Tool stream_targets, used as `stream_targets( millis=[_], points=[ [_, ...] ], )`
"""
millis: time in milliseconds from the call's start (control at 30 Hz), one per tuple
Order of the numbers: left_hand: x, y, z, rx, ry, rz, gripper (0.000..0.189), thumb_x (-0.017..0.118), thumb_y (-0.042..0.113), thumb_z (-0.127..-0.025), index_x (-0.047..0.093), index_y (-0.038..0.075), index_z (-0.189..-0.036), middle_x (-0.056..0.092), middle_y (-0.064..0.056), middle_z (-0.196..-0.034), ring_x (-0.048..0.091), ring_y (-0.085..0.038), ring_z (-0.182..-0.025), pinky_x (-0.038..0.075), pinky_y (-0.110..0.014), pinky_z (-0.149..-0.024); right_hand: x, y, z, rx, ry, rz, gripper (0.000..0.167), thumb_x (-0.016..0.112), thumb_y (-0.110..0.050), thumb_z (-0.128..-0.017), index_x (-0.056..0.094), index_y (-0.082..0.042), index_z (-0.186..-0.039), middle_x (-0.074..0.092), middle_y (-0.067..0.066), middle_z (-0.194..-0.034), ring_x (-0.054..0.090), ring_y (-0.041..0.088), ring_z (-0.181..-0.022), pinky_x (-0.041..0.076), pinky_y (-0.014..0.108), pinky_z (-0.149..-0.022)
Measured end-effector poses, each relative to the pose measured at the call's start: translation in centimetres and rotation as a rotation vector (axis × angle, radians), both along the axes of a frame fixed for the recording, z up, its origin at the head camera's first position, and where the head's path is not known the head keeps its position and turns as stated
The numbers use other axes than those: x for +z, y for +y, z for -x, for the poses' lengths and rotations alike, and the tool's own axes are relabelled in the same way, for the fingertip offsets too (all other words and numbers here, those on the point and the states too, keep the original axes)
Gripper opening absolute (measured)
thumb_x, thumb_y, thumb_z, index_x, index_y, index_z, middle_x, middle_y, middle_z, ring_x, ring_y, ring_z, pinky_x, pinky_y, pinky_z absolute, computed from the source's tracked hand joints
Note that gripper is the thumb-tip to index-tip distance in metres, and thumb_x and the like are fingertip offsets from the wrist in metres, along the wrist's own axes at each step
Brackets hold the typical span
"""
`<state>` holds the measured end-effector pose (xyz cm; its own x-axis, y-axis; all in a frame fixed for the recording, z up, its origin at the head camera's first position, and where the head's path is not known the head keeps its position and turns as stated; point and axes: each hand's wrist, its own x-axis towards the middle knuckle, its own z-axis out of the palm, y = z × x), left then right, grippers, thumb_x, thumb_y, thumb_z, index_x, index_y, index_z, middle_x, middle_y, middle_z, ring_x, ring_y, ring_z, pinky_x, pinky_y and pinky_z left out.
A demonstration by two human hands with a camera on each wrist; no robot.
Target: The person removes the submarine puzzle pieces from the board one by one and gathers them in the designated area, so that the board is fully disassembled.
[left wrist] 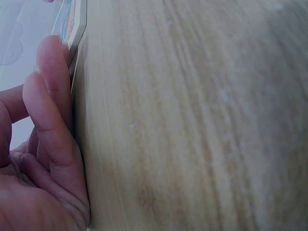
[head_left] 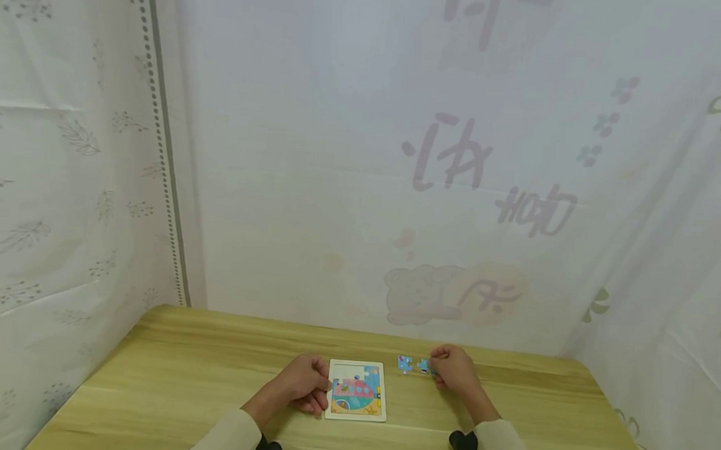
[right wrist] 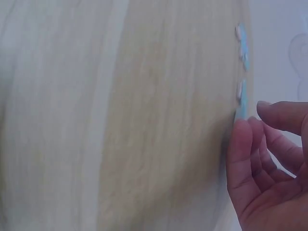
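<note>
Puzzle [head_left: 356, 400] touches the left grip [head_left: 306, 384], whether pinched I cannot tell; a loose piece [head_left: 423, 366] lies at the released right grip [head_left: 454, 371].

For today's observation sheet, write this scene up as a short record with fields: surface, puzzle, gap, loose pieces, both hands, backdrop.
Surface: wood-grained table
Puzzle: white-rimmed tray, partly filled, pink shape across the middle
Gap: blank area toward the tray's upper left in the head view
Loose pieces: two visible, blue, right of the tray; nearer piece, farther piece
Left hand: at the tray's left edge
Right hand: at the farther piece, thumb apart from it
Backdrop: pale printed cloth
</note>
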<state>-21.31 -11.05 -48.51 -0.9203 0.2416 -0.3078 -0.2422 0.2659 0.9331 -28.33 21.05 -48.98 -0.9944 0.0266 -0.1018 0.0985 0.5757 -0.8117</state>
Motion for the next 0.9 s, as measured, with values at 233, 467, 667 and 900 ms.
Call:
stream_targets(
  millis=[233, 467, 667, 900],
  points=[
    [-0.3, 0.0, 0.2, -0.002, 0.001, 0.007, 0.013, 0.063, 0.003, -0.091, 0.052, 0.001, -0.098, 0.069, -0.013, -0.062, 0.062, -0.012, -0.044, 0.043, -0.017, -0.038, 0.8, -2.1, -0.6, 0.085, 0.01, 0.037, 0.023, 0.058, -0.009, -0.092, 0.065, 0.005, -0.11, 0.061, 0.008, -0.062, 0.056, 0.013, -0.047, 0.052, 0.029, -0.047],
    [-0.2, 0.0, 0.1, 0.001, -0.001, 0.007, 0.013, 0.063, 0.003, -0.091, 0.052, 0.001, -0.097, 0.069, -0.014, -0.062, 0.062, -0.012, -0.044, 0.044, -0.018, -0.038, 1.2, -4.7, -1.7, 0.277, -0.02, 0.097, 0.026, 0.061, -0.01, -0.093, 0.065, 0.004, -0.114, 0.061, 0.006, -0.06, 0.056, 0.011, -0.044, 0.053, 0.031, -0.046],
    [-0.2, 0.0, 0.0, 0.001, -0.01, -0.009, 0.013, 0.063, 0.003, -0.091, 0.052, 0.0, -0.098, 0.069, -0.015, -0.063, 0.062, -0.012, -0.044, 0.044, -0.018, -0.038, 1.3, -6.6, -2.2, 0.4, -0.02, 0.103, 0.028, 0.064, -0.011, -0.092, 0.065, 0.003, -0.116, 0.06, 0.005, -0.057, 0.055, 0.011, -0.044, 0.053, 0.03, -0.045],
    [0.0, 0.1, 0.0, 0.001, -0.011, -0.008, 0.014, 0.063, 0.004, -0.091, 0.052, -0.001, -0.098, 0.069, -0.014, -0.062, 0.062, -0.012, -0.043, 0.044, -0.018, -0.038, 1.1, -7.8, -2.4, 0.475, -0.029, 0.04, 0.022, 0.064, -0.011, -0.093, 0.068, -0.002, -0.112, 0.062, 0.006, -0.058, 0.056, 0.012, -0.044, 0.052, 0.029, -0.045]
  ],
)
